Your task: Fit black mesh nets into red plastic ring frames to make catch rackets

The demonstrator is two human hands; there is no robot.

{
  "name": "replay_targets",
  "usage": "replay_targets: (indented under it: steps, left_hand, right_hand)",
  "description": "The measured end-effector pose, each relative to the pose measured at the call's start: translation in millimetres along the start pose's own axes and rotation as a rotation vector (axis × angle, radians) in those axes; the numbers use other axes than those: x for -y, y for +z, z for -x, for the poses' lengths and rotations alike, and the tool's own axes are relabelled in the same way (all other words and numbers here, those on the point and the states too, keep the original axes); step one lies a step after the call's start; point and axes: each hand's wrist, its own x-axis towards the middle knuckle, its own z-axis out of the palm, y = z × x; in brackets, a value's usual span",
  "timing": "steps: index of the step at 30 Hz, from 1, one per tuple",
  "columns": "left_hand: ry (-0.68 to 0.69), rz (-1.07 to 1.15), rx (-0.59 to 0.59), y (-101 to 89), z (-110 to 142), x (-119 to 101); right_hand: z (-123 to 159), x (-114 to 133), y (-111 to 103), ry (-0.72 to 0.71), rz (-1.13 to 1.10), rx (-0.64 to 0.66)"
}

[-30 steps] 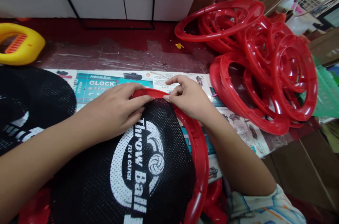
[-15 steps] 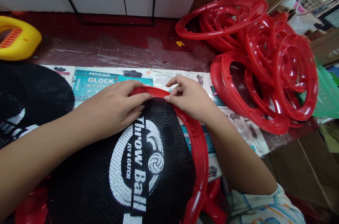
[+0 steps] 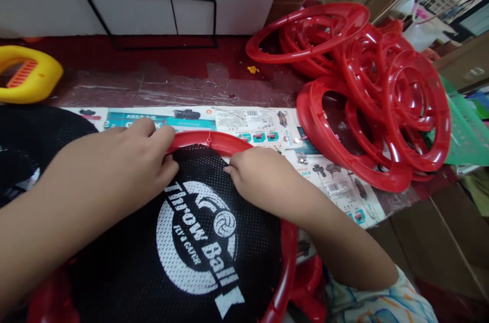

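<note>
Left hand: the left hand (image 3: 114, 165) lies palm down on the far left part of the red ring (image 3: 214, 142), with the fingers curled over its rim and the thumb against the black mesh (image 3: 126, 257); it pinches rim and mesh edge together.
Right hand: the right hand (image 3: 263, 180) rests on the far right part of the same ring, fingers bent down and closed at the line where the mesh meets the rim; whether it grips the mesh or only presses it, I cannot tell.
Ring and mesh: the ring lies flat under both hands, and the mesh with the white "Throw Ball" print covers it on the near side of the hands. Between the two hands a short arc of bare rim shows.
Edges: the ring's right edge curves down below the right forearm; its left edge is hidden under the left arm.
Room beyond the hands: just past the fingers lies a printed paper sheet (image 3: 260, 127), then a bare strip of table covered with clear film (image 3: 153, 86).
Right of the right hand: a pile of red rings (image 3: 382, 93) is near but apart from it.
Left of the left hand: more black mesh (image 3: 34, 144), and further off a yellow plastic part (image 3: 30, 73).
</note>
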Motion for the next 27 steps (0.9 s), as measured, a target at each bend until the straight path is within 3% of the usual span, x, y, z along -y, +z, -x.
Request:
replay_targets:
  steps: [3, 6, 10, 15, 27]
  left_hand:
    - [0.029, -0.084, -0.016, 6.8, -9, -10]
    - [0.143, 0.16, -0.098, 21.8, -16, -12]
    - [0.125, 0.266, -0.098, 33.7, -15, -8]
    - [0.143, 0.29, -0.105, 32.1, -14, -8]
    - [0.171, 0.353, -0.086, 30.4, -16, -8]
  right_hand:
    - [-6, -4, 2, 0.015, -0.113, -0.116]
    - [-10, -10, 2, 0.044, -0.296, -0.211]
    - [-15, -15, 4, 0.078, -0.458, -0.236]
    - [-17, -16, 5, 0.023, -0.425, -0.194]
    - [-31, -22, 10, 0.005, -0.317, -0.291]
